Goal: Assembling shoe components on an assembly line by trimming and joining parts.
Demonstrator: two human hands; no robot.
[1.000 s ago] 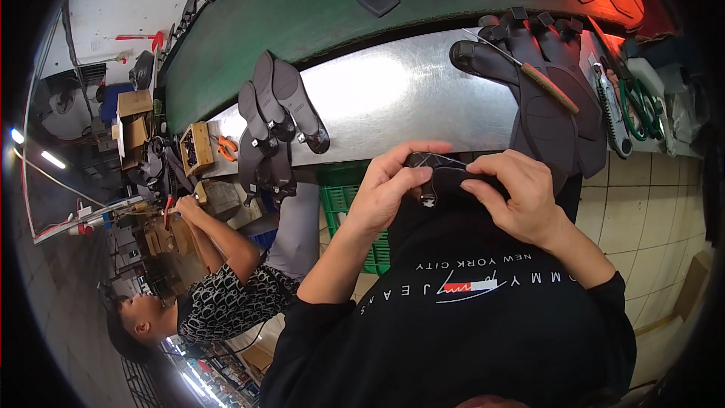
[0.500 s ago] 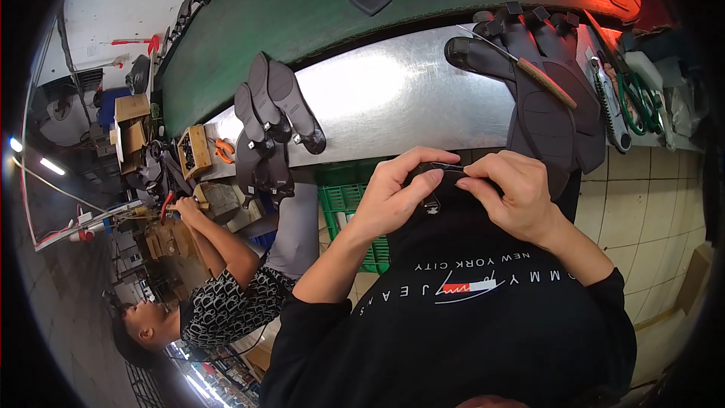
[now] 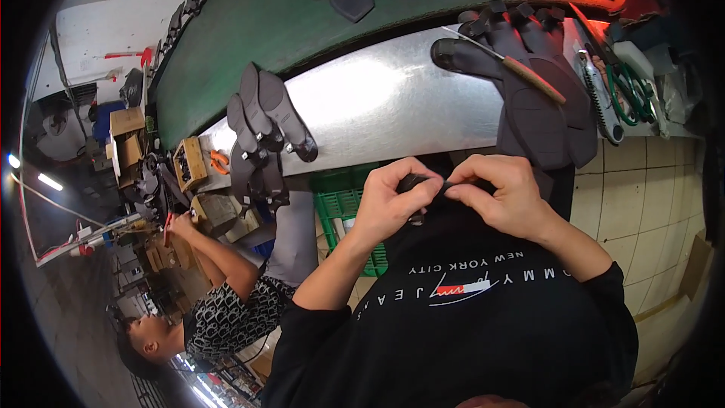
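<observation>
My left hand [image 3: 389, 200] is closed around a small black strap [image 3: 417, 218], part of which hangs below its fingers. A metal glint on it looks like a buckle. My right hand [image 3: 504, 190] pinches at the other end of the strap, thumb and forefinger pressed together, almost touching my left fingertips. Both hands are just off the bench edge, in front of my black shirt. The fingers and the dark background hide most of the strap.
On the metal bench [image 3: 362, 98] lie dark sandal soles [image 3: 264, 109] at left and stacked soles [image 3: 529, 113] at right. A wooden-handled awl [image 3: 536, 79] rests on that stack, beside a utility knife [image 3: 604, 106] and green scissors [image 3: 630, 94]. A green conveyor belt [image 3: 287, 15] runs behind. A co-worker [image 3: 234, 310] sits left.
My hands have stayed together on the strap, and the left fingers have turned it, so it is now bunched between the fingertips. The view has shifted slightly.
</observation>
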